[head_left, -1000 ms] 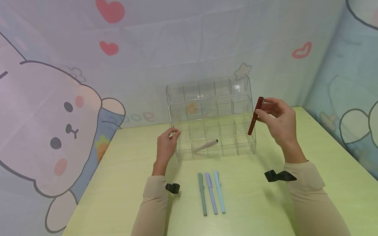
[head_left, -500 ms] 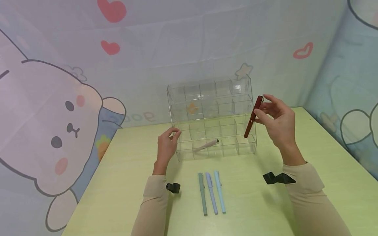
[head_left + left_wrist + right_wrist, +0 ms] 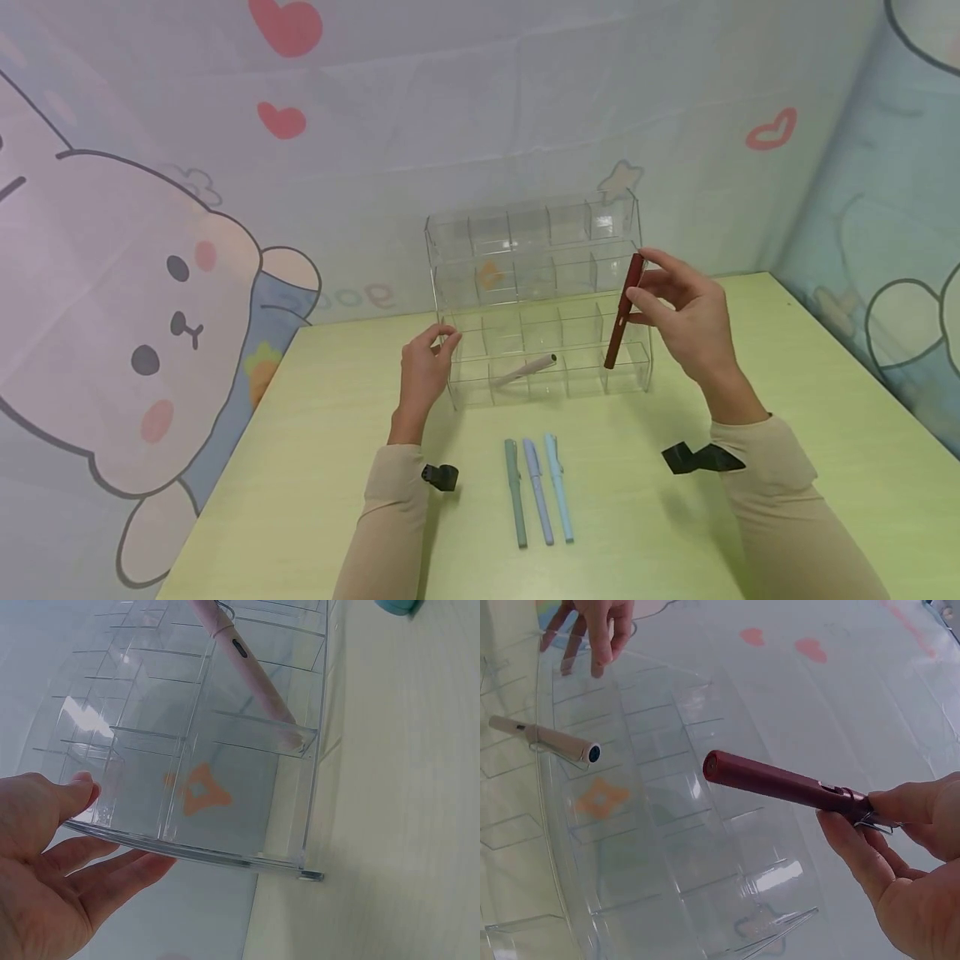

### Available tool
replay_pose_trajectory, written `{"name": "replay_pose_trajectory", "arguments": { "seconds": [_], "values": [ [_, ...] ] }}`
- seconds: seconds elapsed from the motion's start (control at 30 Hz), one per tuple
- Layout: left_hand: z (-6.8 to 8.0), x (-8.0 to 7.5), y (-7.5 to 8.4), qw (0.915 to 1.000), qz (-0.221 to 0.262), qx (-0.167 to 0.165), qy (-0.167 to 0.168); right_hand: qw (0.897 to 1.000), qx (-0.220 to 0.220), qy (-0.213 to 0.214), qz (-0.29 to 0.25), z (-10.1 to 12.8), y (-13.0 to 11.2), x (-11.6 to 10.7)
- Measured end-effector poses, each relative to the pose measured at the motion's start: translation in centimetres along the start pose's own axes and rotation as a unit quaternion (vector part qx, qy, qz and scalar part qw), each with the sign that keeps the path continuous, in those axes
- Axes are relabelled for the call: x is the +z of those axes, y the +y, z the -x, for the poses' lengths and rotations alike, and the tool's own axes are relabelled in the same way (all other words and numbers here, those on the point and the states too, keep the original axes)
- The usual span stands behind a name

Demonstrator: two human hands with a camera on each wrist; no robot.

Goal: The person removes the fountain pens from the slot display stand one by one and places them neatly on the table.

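Observation:
My right hand (image 3: 686, 321) pinches a dark red pen (image 3: 624, 312) near its clip, between thumb and fingers. The pen's lower end hangs in front of the right end of a clear acrylic rack (image 3: 660, 877). At the rack's left side, my left hand (image 3: 52, 862) holds the side panel, thumb on the inner face and fingers outside. A pale pink pen (image 3: 255, 675) leans slantwise in the rack's bottom row. In front of the rack, a green pen (image 3: 515, 493), a lavender pen (image 3: 538, 492) and a light blue pen (image 3: 558, 487) lie side by side.
The rack stands on a pale yellow-green table (image 3: 315, 467), its tiers split into small compartments by thin dividers. A printed cloth backdrop (image 3: 465, 100) hangs close behind it. Each forearm carries a black wrist camera mount (image 3: 701, 458).
My right hand has moved left and slightly down with the red pen, from beside the rack to over its right end. The left hand keeps its place on the rack.

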State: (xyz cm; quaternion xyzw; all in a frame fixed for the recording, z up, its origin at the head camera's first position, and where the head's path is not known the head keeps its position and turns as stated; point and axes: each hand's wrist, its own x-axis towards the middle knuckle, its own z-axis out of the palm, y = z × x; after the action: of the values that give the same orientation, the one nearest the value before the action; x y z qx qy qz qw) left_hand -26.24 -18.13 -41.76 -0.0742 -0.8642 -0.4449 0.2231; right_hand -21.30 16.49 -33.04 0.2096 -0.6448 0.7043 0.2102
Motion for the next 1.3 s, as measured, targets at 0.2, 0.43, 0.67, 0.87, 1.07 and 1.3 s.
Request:
{"name": "replay_pose_trajectory", "arguments": {
  "seconds": [0.2,0.43,0.67,0.87,1.07,1.3],
  "values": [
    [0.0,-0.1,0.2,1.0,-0.004,-0.001,0.0,0.994,0.085,-0.048,0.049,0.2,-0.2,0.6],
    [0.0,-0.1,0.2,1.0,-0.003,-0.007,-0.001,0.975,0.176,-0.104,0.092,0.3,-0.3,1.1],
    [-0.1,0.0,0.1,1.0,0.003,-0.002,0.0,0.947,0.24,-0.182,0.11,0.4,-0.3,1.1],
    [-0.1,0.0,0.0,1.0,0.003,0.004,0.005,0.923,0.275,-0.246,0.112,0.5,0.7,1.2],
    [0.0,0.0,0.0,1.0,0.001,0.005,0.005,0.907,0.295,-0.278,0.109,0.8,1.6,1.4],
    [-0.1,-0.1,0.2,1.0,0.0,0.004,0.005,0.884,0.321,-0.317,0.121,1.1,2.2,1.6]
  ]
}}
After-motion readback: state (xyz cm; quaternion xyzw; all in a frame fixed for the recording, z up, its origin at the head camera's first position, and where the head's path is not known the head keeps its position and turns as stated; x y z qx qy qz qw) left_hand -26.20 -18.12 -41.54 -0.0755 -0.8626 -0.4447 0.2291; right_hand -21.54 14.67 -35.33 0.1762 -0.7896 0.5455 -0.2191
